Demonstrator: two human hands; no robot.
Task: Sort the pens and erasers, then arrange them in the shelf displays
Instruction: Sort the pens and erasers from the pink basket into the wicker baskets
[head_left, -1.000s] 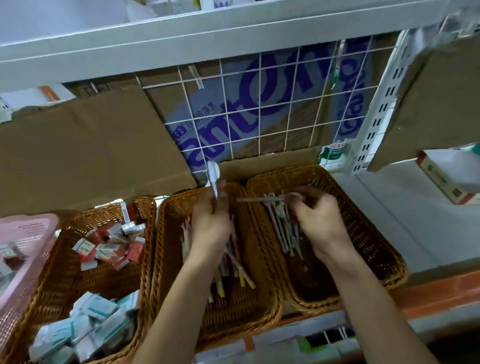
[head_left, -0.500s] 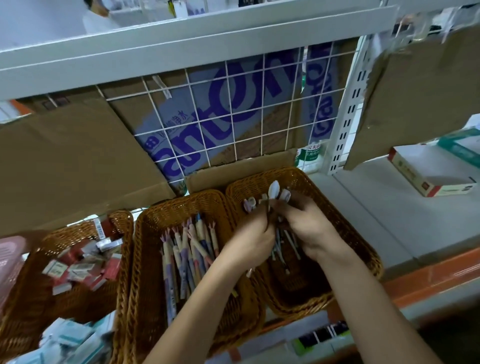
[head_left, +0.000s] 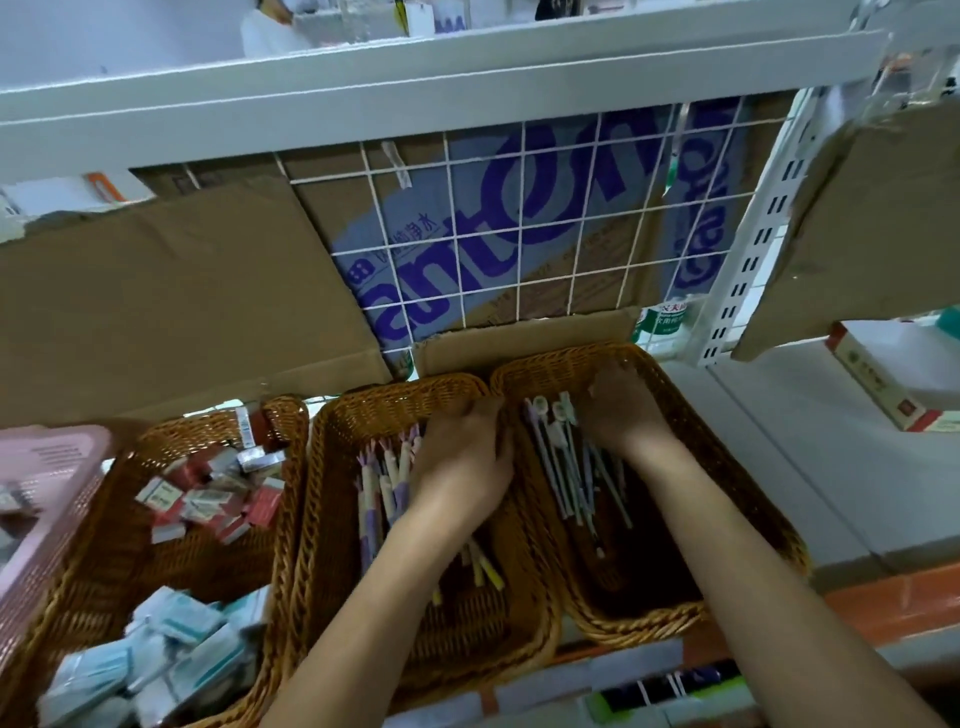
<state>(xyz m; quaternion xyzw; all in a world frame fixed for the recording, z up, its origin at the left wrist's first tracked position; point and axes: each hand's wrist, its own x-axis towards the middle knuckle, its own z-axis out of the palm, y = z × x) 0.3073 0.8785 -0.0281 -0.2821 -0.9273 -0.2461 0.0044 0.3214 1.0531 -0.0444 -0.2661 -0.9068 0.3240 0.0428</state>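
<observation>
Three wicker baskets stand side by side on the shelf. The middle basket (head_left: 332, 519) holds purple and cream pens (head_left: 382, 483). My left hand (head_left: 460, 473) lies over them, back up, with its fingers curled near the far rim; what is under it is hidden. The right basket (head_left: 727, 467) holds thin pens with round white tops (head_left: 558, 447). My right hand (head_left: 623, 410) is at that basket's far end, just right of the pen tops, fingers bent down. The left basket (head_left: 130, 467) holds red and white erasers (head_left: 208, 499) and teal-and-white packs (head_left: 176, 654).
A pink plastic basket (head_left: 47, 499) sits at the far left. Cardboard (head_left: 156, 301) and a white wire grid (head_left: 519, 234) back the shelf, with another shelf board (head_left: 363, 88) overhead. To the right are bare shelf and a red-and-white box (head_left: 883, 384).
Half a second ago both hands held a bunch of white-topped pens upright over the right basket. Now those pens lie in that basket, and my left hand has moved over the middle basket.
</observation>
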